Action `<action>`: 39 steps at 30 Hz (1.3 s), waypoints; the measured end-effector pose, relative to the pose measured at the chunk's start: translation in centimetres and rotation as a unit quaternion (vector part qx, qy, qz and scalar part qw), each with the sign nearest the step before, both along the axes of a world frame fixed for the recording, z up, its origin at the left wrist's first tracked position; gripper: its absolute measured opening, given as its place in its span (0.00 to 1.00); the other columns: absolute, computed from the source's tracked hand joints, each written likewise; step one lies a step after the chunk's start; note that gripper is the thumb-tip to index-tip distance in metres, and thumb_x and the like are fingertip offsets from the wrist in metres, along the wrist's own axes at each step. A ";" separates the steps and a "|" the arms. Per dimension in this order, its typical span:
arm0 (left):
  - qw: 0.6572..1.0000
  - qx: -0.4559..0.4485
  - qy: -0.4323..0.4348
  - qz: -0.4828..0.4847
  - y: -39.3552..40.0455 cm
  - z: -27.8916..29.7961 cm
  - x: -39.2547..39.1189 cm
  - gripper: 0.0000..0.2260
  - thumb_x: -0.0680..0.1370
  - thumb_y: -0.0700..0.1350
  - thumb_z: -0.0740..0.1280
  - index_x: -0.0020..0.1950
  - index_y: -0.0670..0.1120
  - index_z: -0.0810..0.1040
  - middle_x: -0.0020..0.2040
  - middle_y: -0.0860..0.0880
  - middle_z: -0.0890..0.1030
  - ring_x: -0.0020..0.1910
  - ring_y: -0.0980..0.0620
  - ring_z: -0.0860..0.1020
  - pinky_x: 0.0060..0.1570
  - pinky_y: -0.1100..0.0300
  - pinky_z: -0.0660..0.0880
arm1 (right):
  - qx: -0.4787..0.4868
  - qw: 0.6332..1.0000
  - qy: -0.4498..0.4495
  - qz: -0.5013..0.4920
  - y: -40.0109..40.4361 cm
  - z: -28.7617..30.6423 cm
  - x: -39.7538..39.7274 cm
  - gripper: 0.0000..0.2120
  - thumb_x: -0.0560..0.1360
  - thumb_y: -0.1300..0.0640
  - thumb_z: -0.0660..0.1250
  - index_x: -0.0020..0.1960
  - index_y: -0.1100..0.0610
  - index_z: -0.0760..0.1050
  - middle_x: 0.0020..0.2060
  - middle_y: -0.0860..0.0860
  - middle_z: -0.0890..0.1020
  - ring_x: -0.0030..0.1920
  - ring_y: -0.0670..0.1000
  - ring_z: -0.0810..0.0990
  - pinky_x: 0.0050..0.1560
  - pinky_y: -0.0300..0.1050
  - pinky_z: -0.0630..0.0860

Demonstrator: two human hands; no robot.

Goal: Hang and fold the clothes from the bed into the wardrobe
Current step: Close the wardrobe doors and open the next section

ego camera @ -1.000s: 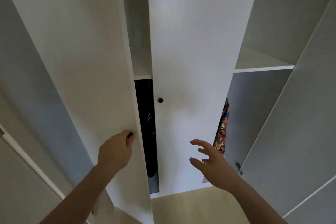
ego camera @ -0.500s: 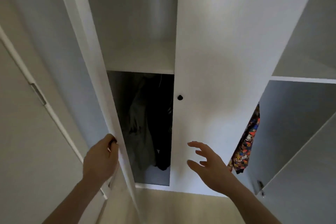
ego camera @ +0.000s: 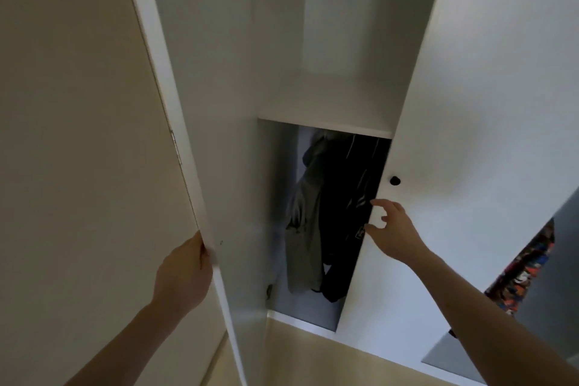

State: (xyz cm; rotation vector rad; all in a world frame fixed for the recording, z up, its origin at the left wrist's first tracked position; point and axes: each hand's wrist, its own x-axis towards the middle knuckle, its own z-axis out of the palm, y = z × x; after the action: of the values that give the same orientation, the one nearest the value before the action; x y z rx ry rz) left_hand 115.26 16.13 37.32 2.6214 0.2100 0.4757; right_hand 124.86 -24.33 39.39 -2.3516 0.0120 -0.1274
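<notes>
- Standing at the wardrobe [ego camera: 329, 97], I see its left door [ego camera: 219, 135] swung wide and the tall hanging bay exposed under one shelf [ego camera: 326, 110].
- The task's clothes from the bed are not in view; neither hand carries a garment, so I judge the hanging has yet to begin here.
- Two garments hang inside the bay: one grey garment [ego camera: 305, 222] on the left and one black garment [ego camera: 347, 213] touching it on the right, both with their long axis vertical.
- My right hand [ego camera: 391, 232] hovers at the edge of the closed middle door [ego camera: 470, 135], fingers [ego camera: 380, 204] spread and loosely curved, holding nothing; the black garment lies just left of them.
- The right hand is the nearer one to the bay; the door's black knob [ego camera: 394, 180] sits just above it.
- My left hand [ego camera: 185, 276] grips the edge of the open left door, fingers wrapped behind the panel, thumb on the near face.
- Counted: two hands, two hanging garments in this bay, one knob in sight.
- Further right, one multicoloured patterned garment [ego camera: 526, 269] shows past the middle door's far edge.
</notes>
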 end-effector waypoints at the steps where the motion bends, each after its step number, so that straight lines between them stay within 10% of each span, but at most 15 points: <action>1: 1.000 0.006 0.005 -0.010 0.1 0.1 0.1 0.08 0.82 0.41 0.58 0.52 0.50 0.76 0.36 0.56 0.74 0.37 0.44 0.79 0.35 0.55 0.68 | 0.007 1.000 -0.001 -0.007 0.5 -0.2 0.2 0.27 0.78 0.55 0.73 0.75 0.51 0.69 0.71 0.53 0.70 0.60 0.52 0.76 0.57 0.42 0.74; 7: 0.997 -0.046 -0.007 -0.064 0.3 -0.7 0.2 0.10 0.83 0.46 0.55 0.57 0.59 0.72 0.41 0.61 0.78 0.36 0.60 0.76 0.35 0.62 0.70 | 0.024 0.999 0.022 0.003 3.7 -3.9 -3.1 0.26 0.78 0.57 0.73 0.73 0.49 0.70 0.69 0.51 0.71 0.58 0.47 0.75 0.49 0.29 0.72; 11: 0.991 -0.117 -0.050 -0.048 0.3 -1.4 -0.3 0.12 0.84 0.43 0.55 0.58 0.59 0.73 0.50 0.61 0.76 0.45 0.58 0.78 0.43 0.67 0.70 | 0.038 0.997 0.048 0.041 7.3 -5.2 -5.5 0.27 0.77 0.53 0.73 0.74 0.47 0.69 0.71 0.48 0.69 0.60 0.46 0.73 0.58 0.37 0.75; 15: 0.979 -0.162 -0.125 -0.015 0.2 -1.0 -2.0 0.17 0.81 0.34 0.61 0.68 0.48 0.72 0.61 0.53 0.74 0.60 0.48 0.74 0.61 0.50 0.76 | 0.063 0.994 0.040 0.074 11.3 -4.8 -6.4 0.28 0.78 0.49 0.73 0.74 0.41 0.66 0.71 0.42 0.66 0.64 0.43 0.71 0.59 0.37 0.73; 20: 0.983 -0.150 -0.088 -0.061 -3.6 -0.7 -5.1 0.49 0.75 0.35 0.71 0.84 0.47 0.40 0.84 0.48 0.38 0.83 0.50 0.38 0.77 0.47 0.47 | 0.101 0.994 0.035 0.030 9.8 -3.9 -8.7 0.26 0.78 0.53 0.73 0.73 0.44 0.69 0.69 0.43 0.70 0.64 0.45 0.73 0.57 0.35 0.76; 30: 0.922 -0.125 -0.008 -0.366 -21.8 0.9 -3.4 0.37 0.81 0.46 0.68 0.83 0.59 0.49 0.81 0.66 0.35 0.82 0.59 0.40 0.79 0.56 0.53 | 0.136 0.975 -0.049 -0.169 -6.7 -1.7 -17.0 0.25 0.78 0.58 0.72 0.69 0.40 0.71 0.67 0.40 0.71 0.65 0.43 0.75 0.61 0.51 0.80; 39: 0.840 -0.072 -0.001 -0.538 -44.3 3.5 -1.9 0.30 0.81 0.48 0.68 0.80 0.60 0.58 0.82 0.64 0.42 0.81 0.56 0.49 0.75 0.53 0.64 | 0.087 0.872 -0.191 -0.443 -30.8 0.8 -30.9 0.28 0.75 0.64 0.73 0.68 0.43 0.69 0.65 0.45 0.71 0.61 0.48 0.75 0.60 0.49 0.77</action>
State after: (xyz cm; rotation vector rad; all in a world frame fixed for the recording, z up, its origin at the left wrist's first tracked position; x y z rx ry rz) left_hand 113.33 -28.16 40.78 2.1311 -1.1275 0.0422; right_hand 93.91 -55.12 40.20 -1.9267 0.8725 -0.9872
